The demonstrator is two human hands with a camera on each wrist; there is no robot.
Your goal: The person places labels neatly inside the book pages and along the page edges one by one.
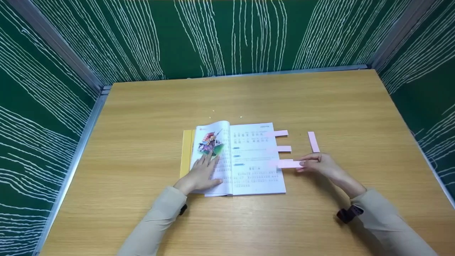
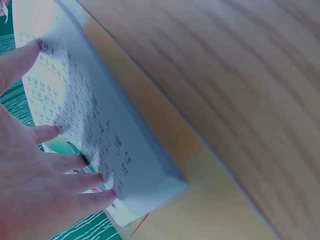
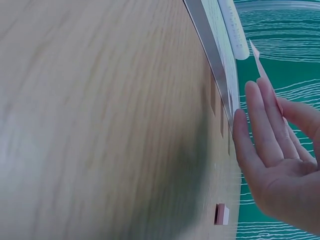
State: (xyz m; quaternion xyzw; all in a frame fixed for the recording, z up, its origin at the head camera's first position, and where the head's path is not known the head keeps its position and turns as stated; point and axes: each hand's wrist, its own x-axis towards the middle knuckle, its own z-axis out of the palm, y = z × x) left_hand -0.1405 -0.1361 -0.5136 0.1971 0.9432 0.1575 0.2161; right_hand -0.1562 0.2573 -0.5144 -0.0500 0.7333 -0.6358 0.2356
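Observation:
An open book [image 1: 256, 183] with printed pages lies on the table. My left hand [image 1: 201, 174] rests with spread fingers on its left page, over the lower part of a coloured picture [image 1: 209, 142]; the left wrist view shows the straight fingers on the paper. Between thumb and fingers, my right hand [image 1: 325, 167] pinches a pink sticky note strip [image 1: 289, 164]. The strip's far end overlaps the right page's outer edge; I cannot tell whether it is stuck. Above it, an upper pink tab [image 1: 281, 133] and a lower pink tab [image 1: 284, 149] jut from that edge.
A narrow pink sticky note pad [image 1: 313, 141] lies on the table just beyond my right hand. Yellow material [image 1: 186, 153] shows under the book's left side. Tiny light scraps [image 1: 213, 110] lie behind the book. Green panels [image 1: 170, 35] with white lines enclose the table.

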